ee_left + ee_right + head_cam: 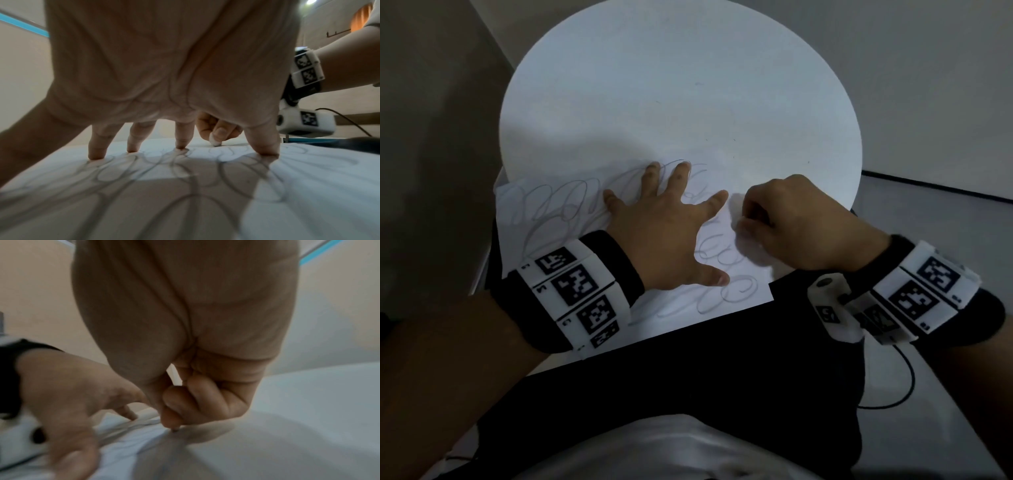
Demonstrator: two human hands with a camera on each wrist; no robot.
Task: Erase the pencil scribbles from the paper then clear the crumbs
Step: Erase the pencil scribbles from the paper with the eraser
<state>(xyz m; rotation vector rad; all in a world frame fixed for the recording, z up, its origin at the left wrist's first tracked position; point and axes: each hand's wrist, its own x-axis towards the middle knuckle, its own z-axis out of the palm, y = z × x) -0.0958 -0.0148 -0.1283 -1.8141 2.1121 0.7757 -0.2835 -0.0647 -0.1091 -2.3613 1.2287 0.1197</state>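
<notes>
Pinning a thin sheet of paper (736,240) to a round white table (688,85), a person's left hand (664,236) lies spread flat across looping pencil scribbles (558,205), while the right hand (791,222) sits curled just beside it at the sheet's right side; from the head view the sheet hangs over the table's near-left edge, and what the right fingers hold is hidden. Seen from the left wrist, the spread fingertips (96,155) press straight down on the paper (308,178), and beyond them the right hand (218,128) pinches a small white eraser (214,141) whose tip touches the sheet among the grey loops. From the right wrist, blurred, the thumb and curled fingers (185,402) close round the eraser's tip (174,429), only a stub of which shows against the paper (127,443), with the left hand (72,394) braced close by. The sheet looks light, limp and quick to crumple or slide, so it likely wants holding flat close to the rubbing point, as the spread hand does now. The eraser appears small and soft, best gripped low near its working end. Most scribbles look untouched, and no crumbs can be made out.
</notes>
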